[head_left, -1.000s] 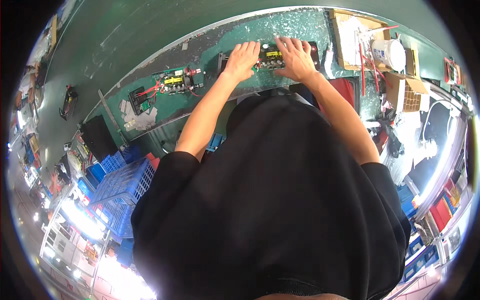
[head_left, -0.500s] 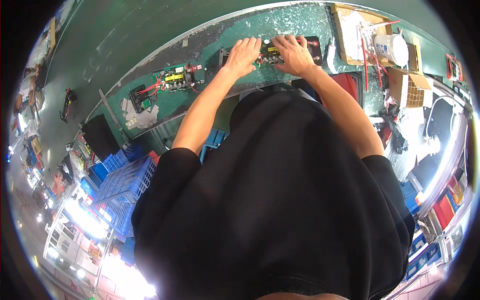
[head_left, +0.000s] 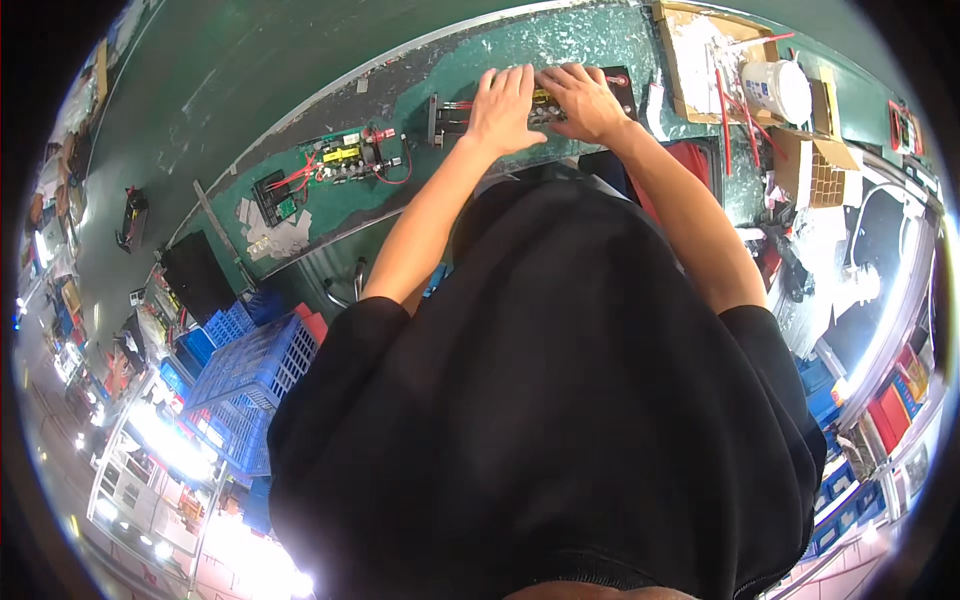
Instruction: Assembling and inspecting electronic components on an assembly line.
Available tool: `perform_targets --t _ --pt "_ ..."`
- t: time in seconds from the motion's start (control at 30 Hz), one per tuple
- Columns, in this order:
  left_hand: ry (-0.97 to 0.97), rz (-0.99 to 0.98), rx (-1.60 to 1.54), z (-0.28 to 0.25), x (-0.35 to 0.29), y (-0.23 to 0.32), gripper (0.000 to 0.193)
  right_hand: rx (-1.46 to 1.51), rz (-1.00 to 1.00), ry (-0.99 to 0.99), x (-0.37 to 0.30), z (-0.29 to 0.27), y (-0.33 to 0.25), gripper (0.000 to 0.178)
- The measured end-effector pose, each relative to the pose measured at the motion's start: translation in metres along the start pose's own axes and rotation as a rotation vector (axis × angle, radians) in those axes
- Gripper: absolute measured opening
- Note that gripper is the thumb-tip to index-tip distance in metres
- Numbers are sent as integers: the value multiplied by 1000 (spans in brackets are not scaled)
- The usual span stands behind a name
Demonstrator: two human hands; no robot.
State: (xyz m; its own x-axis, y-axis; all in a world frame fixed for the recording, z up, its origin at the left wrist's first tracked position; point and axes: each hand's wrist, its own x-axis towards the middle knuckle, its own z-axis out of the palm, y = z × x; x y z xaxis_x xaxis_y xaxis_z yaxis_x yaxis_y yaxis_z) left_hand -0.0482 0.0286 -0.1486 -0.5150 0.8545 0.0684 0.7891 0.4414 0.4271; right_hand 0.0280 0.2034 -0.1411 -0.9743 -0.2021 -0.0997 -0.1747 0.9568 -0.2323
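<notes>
Head view: closest to me are my black shirt (head_left: pixel 550 380) and my bare forearms (head_left: pixel 428 235), reaching out over the green counter (head_left: pixel 580 40). My left grip (head_left: pixel 505 112) lies palm down over the circuit assembly (head_left: pixel 543 113), fingers side by side and a little bent, thumb stretched toward the other hand. My right grip (head_left: pixel 585 103) covers the assembly's right part, fingers curled over it; my palms hide whether either hand is closed on it. The circuit assembly sits on the counter straight ahead, a yellow part showing between my hands and a black plate with a red fitting at its right end. Left along the counter lies a second circuit board (head_left: pixel 345 158), red wires running to a black panel (head_left: pixel 270 198). Off to the right, a white tub (head_left: pixel 780 92) bears blue print, too small to make out, beside a cardboard tray (head_left: pixel 688 108).
</notes>
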Motion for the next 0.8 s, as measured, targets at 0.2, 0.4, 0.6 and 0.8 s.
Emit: perform_targets --t 0.2,0.4,0.6,0.8 --pt "-9 -45 35 13 -1 -1 91 78 53 -74 1 -1 -4 78" --pt "17 -42 1 16 0 -2 87 0 14 54 -2 5 -2 72" --pt "30 -36 7 16 0 -3 82 14 55 41 1 6 -3 67" --pt "-15 -78 11 15 1 -3 82 9 48 85 -1 10 -4 69"
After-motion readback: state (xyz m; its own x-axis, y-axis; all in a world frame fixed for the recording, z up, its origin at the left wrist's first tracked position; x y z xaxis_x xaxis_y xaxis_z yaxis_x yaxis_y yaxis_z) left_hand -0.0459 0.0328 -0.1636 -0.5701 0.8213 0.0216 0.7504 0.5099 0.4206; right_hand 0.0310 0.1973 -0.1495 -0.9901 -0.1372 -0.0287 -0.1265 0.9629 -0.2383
